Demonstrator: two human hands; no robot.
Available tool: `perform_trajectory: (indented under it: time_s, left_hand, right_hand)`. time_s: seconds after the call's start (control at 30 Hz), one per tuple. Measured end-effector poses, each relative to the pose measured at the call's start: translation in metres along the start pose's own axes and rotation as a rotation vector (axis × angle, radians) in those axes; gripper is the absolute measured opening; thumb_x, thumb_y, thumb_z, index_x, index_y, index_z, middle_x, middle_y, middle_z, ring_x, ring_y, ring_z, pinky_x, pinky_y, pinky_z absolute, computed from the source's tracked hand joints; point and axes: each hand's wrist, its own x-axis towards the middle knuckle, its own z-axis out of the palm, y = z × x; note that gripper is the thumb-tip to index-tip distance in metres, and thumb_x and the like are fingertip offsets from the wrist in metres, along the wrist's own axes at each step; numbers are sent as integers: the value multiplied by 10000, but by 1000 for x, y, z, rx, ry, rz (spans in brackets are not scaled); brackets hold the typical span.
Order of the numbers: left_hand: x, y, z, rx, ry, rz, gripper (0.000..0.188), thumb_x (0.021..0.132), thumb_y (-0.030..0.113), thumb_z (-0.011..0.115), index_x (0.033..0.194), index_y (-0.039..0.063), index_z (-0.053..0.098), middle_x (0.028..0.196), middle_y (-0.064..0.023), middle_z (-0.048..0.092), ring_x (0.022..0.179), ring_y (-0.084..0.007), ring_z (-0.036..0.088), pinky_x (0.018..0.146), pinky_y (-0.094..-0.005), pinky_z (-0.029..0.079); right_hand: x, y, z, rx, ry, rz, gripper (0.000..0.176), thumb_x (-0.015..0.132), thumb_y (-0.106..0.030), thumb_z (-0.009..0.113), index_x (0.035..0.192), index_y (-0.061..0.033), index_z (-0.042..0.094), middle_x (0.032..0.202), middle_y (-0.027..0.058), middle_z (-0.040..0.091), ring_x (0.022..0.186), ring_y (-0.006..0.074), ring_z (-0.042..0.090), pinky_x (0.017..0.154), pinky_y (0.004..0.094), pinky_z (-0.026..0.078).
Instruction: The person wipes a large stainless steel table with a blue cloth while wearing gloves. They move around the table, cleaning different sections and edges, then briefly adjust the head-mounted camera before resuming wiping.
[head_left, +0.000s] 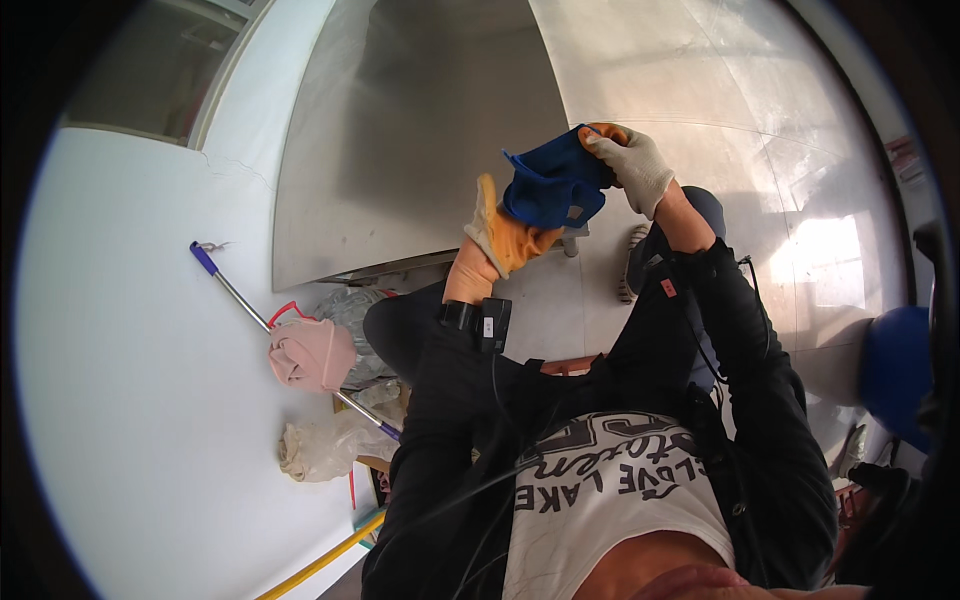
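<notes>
A dark blue cloth (555, 176) is held up near the front right corner of a metal-topped table (420, 135). My right hand (634, 161), in a white knit glove with orange-coated fingers, pinches the cloth's upper right edge between thumb and fingers. Below the cloth's lower left side is my left hand (514, 236), gloved the same way, orange palm showing. Its thumb points up, apart from the curled fingers. The cloth covers part of those fingers, so I cannot tell whether they grip it. A small pale patch shows on the cloth's lower fold.
A metal pole with purple ends (240, 296) leans at the left wall, a pink cloth (311, 356) hanging on it. Clear plastic bags (322, 450) lie below. A yellow pole (322, 555) slants at lower left. A blue round object (892, 375) stands right on the shiny tiled floor (750, 187).
</notes>
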Motion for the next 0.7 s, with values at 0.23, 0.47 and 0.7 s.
perform_trajectory:
  time_s: [0.23, 0.47, 0.7]
  left_hand:
    - [-5, -7, 10, 385, 238, 244, 523, 989, 314, 688, 1418, 87, 493, 1410, -170, 550, 1200, -322, 619, 936, -500, 599]
    - [-31, 56, 20, 332, 372, 582, 346, 1013, 163, 624, 1312, 16, 528, 1327, -193, 576, 1125, -367, 646, 925, -580, 607]
    - [-38, 94, 27, 883, 875, 461, 478, 984, 280, 710, 1417, 152, 554, 1288, -145, 628, 1101, -281, 658, 917, -471, 590]
  right_hand:
    - [10, -4, 23, 139, 61, -40, 374, 963, -359, 729, 1156, -40, 701, 802, 8, 635, 632, 77, 555, 547, 227, 466]
    - [39, -8, -11, 196, -348, -369, 320, 1035, -202, 630, 1298, -19, 637, 1152, 59, 684, 1092, 184, 664, 1050, 348, 530]
    - [45, 24, -25, -623, -400, -191, 428, 945, 25, 540, 1352, -63, 643, 1210, 44, 705, 1061, 141, 625, 941, 277, 494]
